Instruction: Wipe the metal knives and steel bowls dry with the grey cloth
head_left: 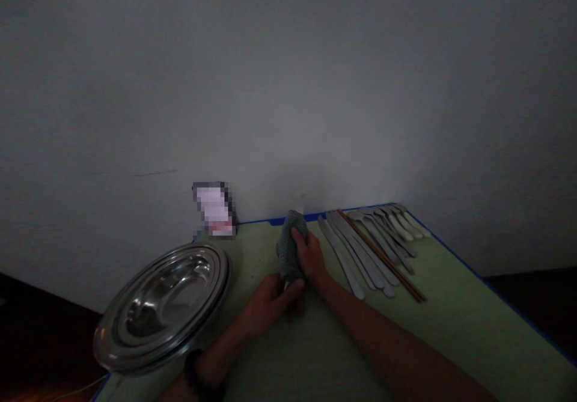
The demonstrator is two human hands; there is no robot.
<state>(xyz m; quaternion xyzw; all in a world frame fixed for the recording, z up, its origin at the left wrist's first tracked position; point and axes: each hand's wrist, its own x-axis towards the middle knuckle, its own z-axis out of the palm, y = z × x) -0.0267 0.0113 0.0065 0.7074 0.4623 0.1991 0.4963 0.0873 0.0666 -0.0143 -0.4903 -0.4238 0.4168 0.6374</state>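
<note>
Nesting metal basins (178, 295); right fingers (296, 237) clamped on cloth (288, 252); left fingers (292, 291) clamped on pale handle (286, 285).

Cloth (291, 249): woven or knitted textile, matt, coarse textured face. Slim pale piece (286, 284) jutting from its lower end: smooth-looking, material can't be told. Basin (184, 298): polished metal, high gloss, bright streaked reflections inside, smooth rim. Knives (341, 258): bare grey metal, smooth, duller sheen than the basin. Chopsticks (383, 255): brown, wood by look, smooth, low sheen. White handles (401, 228) at row's far end: plastic by look, smooth, faint shine. Worktop (469, 318): green surface, matt; blue edging (460, 255) likewise flat-toned. Wall (288, 89): painted plaster by look, matt, a thin crack at left.
</note>
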